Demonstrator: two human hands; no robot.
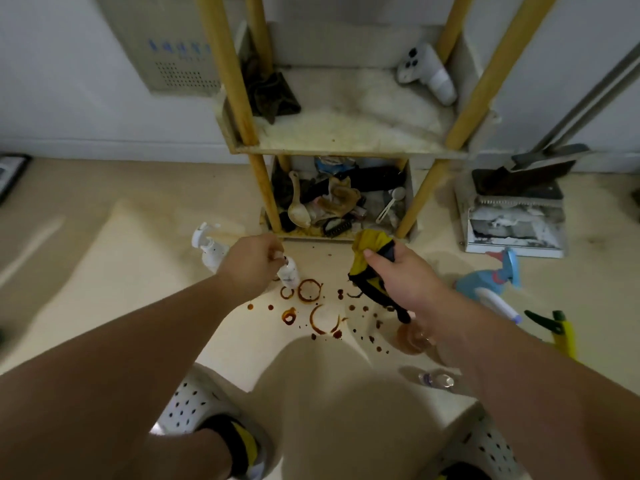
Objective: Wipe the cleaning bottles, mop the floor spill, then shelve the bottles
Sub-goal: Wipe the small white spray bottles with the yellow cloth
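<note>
On my feed, the left hand (pixel 252 266) pinches the cap of a small white plastic bottle (pixel 290 275), fingers curled round it, at the far edge of the brown ring-marked spill (pixel 309 291) on the beige floor (pixel 131 278). The right hand (pixel 401 282) grips a crumpled yellow-and-black cloth (pixel 369 268), fingers clamped.

Yellow-and-black cloth (pixel 372 271), brown ring stains (pixel 311 306) on beige floor (pixel 121 271), blue spray bottle (pixel 491 282).
</note>
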